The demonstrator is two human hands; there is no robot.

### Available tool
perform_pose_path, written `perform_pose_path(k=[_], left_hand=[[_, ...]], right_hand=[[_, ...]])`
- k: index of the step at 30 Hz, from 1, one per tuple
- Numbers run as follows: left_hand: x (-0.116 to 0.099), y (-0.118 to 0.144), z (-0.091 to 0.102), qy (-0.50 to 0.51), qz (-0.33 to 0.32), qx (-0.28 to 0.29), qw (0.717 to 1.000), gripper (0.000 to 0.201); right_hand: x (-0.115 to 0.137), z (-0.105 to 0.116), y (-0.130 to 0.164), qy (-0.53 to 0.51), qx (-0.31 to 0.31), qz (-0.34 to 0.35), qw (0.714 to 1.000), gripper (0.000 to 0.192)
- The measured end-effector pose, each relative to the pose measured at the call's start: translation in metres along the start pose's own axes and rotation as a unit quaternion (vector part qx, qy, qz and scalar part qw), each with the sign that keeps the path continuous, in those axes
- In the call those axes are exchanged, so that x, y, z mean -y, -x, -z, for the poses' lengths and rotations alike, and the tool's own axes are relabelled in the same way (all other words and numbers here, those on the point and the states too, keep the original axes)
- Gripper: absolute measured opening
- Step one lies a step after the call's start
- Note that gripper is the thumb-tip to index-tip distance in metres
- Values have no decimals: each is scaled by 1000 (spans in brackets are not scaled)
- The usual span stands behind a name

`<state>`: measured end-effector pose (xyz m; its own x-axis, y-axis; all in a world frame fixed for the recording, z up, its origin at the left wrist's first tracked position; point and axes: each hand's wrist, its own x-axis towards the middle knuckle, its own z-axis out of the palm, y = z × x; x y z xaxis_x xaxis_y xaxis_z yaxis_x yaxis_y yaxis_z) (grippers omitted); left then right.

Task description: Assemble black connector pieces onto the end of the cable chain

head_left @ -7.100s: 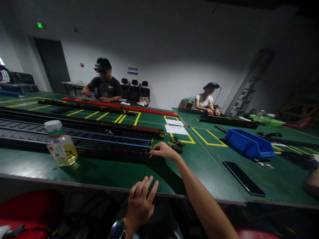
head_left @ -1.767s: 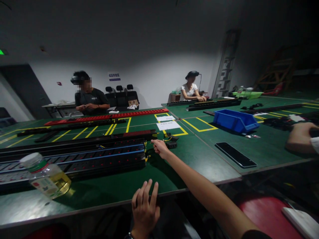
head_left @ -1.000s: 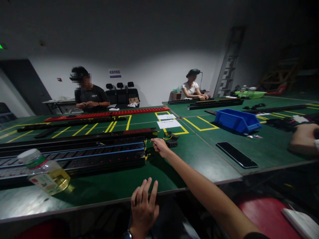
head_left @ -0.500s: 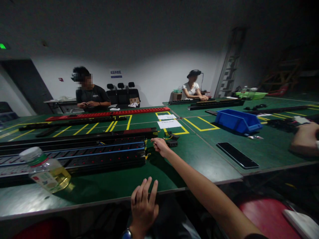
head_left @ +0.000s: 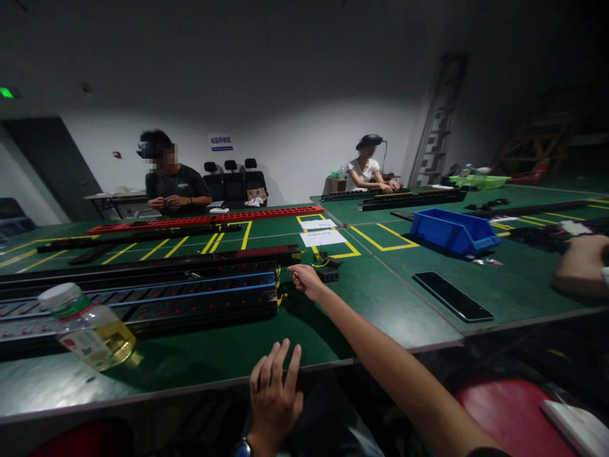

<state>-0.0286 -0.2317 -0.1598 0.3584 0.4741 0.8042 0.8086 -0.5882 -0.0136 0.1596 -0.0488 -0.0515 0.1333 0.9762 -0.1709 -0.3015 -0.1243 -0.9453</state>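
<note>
My right hand [head_left: 308, 281] reaches over the green table, its fingers curled together at the ends of several long black strips [head_left: 200, 303] with red dots and blue edges. Whether anything is pinched in those fingers is hidden. Yellow wire ends [head_left: 281, 298] stick out of the strips close to the fingertips. Just beyond the hand lies a small black block [head_left: 329, 275] with dark openings. My left hand [head_left: 276, 388], with a watch on its wrist, rests at the table's near edge, fingers spread and holding nothing.
A bottle of yellow liquid [head_left: 90, 330] stands at left. Rightward are a phone [head_left: 453, 296] and a blue bin [head_left: 451, 231]. Paper labels [head_left: 323, 238] and a red rail [head_left: 209, 219] lie farther back. Two people work across the table; another person's hand [head_left: 583, 266] is at right.
</note>
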Motion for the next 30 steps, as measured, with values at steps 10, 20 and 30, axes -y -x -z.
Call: perform_pose_path(k=[10, 20, 30], left_hand=[[-1, -1, 2, 1, 5, 4, 1000, 65], [1, 2, -3, 2, -3, -3, 1000, 80], [-2, -2, 3, 3, 6, 3, 1000, 59]], right_hand=[[-1, -1, 1, 3, 10, 2, 1000, 21], [-1, 0, 1, 10, -3, 0, 1000, 20], [0, -1, 2, 4, 12, 7, 1000, 20]])
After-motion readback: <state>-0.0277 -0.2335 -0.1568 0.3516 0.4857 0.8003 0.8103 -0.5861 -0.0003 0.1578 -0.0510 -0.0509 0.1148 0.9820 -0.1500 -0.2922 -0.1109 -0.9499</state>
